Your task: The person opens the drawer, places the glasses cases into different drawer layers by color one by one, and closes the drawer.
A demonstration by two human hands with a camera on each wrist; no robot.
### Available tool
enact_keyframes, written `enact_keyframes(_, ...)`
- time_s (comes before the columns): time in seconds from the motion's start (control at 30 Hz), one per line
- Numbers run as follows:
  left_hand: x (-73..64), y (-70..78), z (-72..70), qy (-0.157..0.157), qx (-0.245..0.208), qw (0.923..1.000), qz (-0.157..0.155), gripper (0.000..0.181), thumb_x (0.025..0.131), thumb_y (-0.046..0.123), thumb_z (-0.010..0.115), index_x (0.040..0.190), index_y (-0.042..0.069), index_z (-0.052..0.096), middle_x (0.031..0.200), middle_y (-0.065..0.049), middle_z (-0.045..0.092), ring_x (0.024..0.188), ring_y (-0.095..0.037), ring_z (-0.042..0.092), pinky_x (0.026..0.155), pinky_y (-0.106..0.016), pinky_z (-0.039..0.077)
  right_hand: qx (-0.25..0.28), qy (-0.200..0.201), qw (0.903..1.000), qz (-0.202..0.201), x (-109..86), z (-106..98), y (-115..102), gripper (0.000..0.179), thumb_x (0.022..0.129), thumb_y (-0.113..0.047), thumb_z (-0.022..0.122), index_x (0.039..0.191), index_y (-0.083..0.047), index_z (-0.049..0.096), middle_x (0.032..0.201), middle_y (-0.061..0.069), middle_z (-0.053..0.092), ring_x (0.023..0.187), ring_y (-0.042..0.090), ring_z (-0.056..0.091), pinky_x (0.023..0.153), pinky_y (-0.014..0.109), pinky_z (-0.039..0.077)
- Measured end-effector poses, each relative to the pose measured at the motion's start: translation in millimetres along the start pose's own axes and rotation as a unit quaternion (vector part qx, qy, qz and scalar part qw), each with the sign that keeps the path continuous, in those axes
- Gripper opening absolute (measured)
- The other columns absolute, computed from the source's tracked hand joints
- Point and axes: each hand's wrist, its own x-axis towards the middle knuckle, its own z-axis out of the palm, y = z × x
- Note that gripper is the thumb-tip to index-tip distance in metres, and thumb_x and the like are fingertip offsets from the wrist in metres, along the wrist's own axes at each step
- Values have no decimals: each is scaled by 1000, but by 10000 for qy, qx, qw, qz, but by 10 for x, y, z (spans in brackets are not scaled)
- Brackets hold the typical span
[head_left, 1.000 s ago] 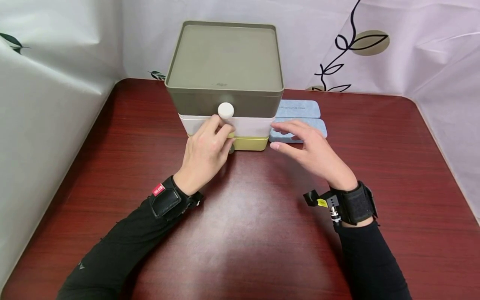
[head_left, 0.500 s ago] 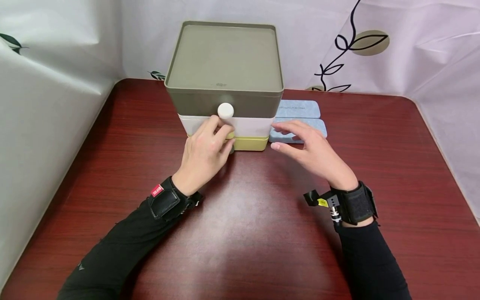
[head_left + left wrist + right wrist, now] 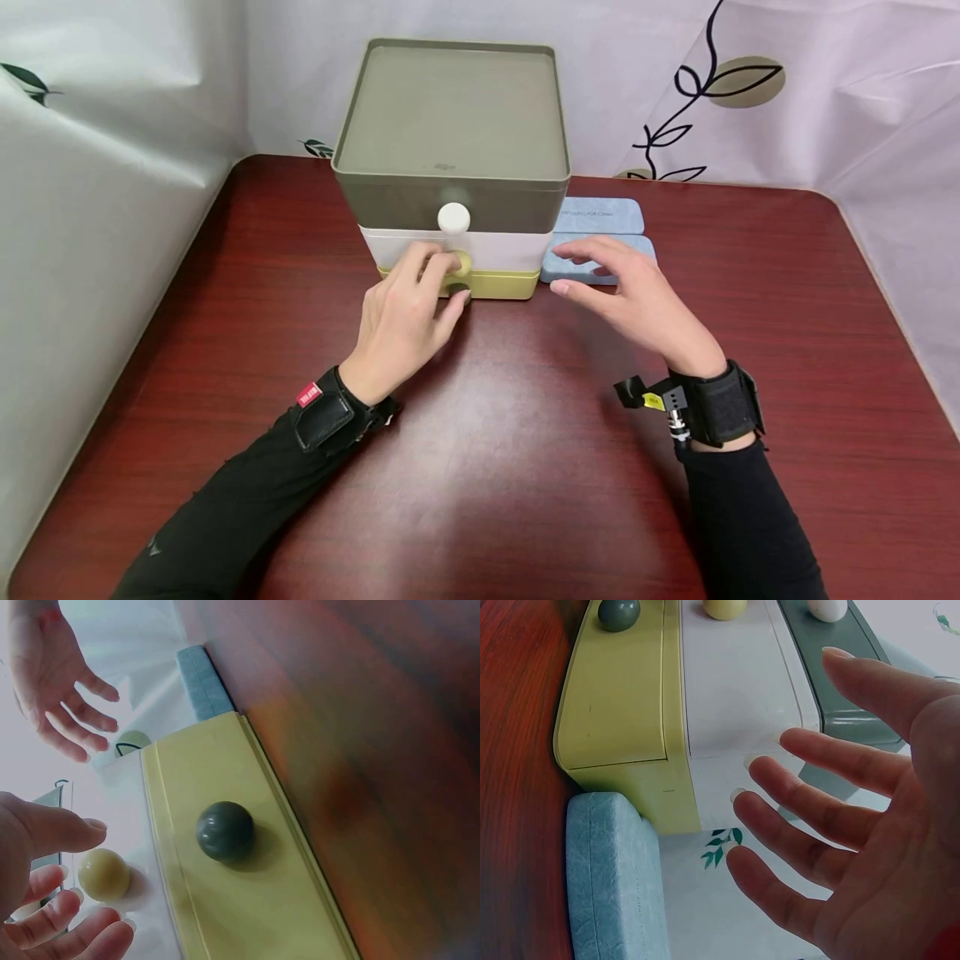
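A stacked drawer box (image 3: 450,112) has a grey-green top tier, a white middle drawer (image 3: 510,250) and a yellow bottom drawer (image 3: 217,765). Its knobs are a white knob (image 3: 453,218), a yellow knob (image 3: 104,875) and a dark green knob (image 3: 226,832). The left hand (image 3: 401,321) is at the yellow knob, thumb and fingers parted around it; the left wrist view shows a gap between thumb and knob. Beside the box's right front corner, the right hand (image 3: 637,304) hovers with fingers spread, holding nothing. All drawers look closed.
A light blue case (image 3: 600,258) lies on the dark red table (image 3: 480,467), against the right side of the box, partly behind the right hand. Pale patterned sheeting (image 3: 862,100) hangs behind the table and along its left side.
The left hand has loosened from the yellow knob, thumb and fingers spreading apart and drawing slightly down and left, so more of the knob shows. The right hand has barely moved.
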Motion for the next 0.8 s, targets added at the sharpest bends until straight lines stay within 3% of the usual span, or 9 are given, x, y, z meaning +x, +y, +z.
enact_keyframes(0.5, -117, -176, 157, -502, -373, 9970, -451, 18, 84, 19, 72, 93, 8, 62, 92, -3, 57, 61, -20, 57, 54, -35, 47, -59, 30, 9999, 102, 7, -23, 6, 41, 89, -36, 67, 127, -21, 61, 128, -4, 58, 117, 15, 53, 99, 43, 44)
enact_keyframes(0.63, -119, -186, 153, -770, -202, 9962, -365, 15, 84, 19, 72, 96, 11, 67, 96, -2, 62, 65, -19, 60, 54, -35, 48, -58, 35, 9999, 85, 12, -15, 2, 40, 89, -36, 67, 127, -22, 61, 129, -4, 58, 118, 17, 53, 99, 42, 44)
enact_keyframes(0.8, -100, -190, 127, -1074, -132, 9941, -69, 15, 85, 15, 71, 99, 14, 71, 101, 1, 64, 85, -18, 65, 62, -38, 53, -50, 11, 9999, 89, 20, -12, -7, 41, 89, -36, 67, 127, -22, 61, 129, -4, 58, 118, 19, 53, 99, 42, 45)
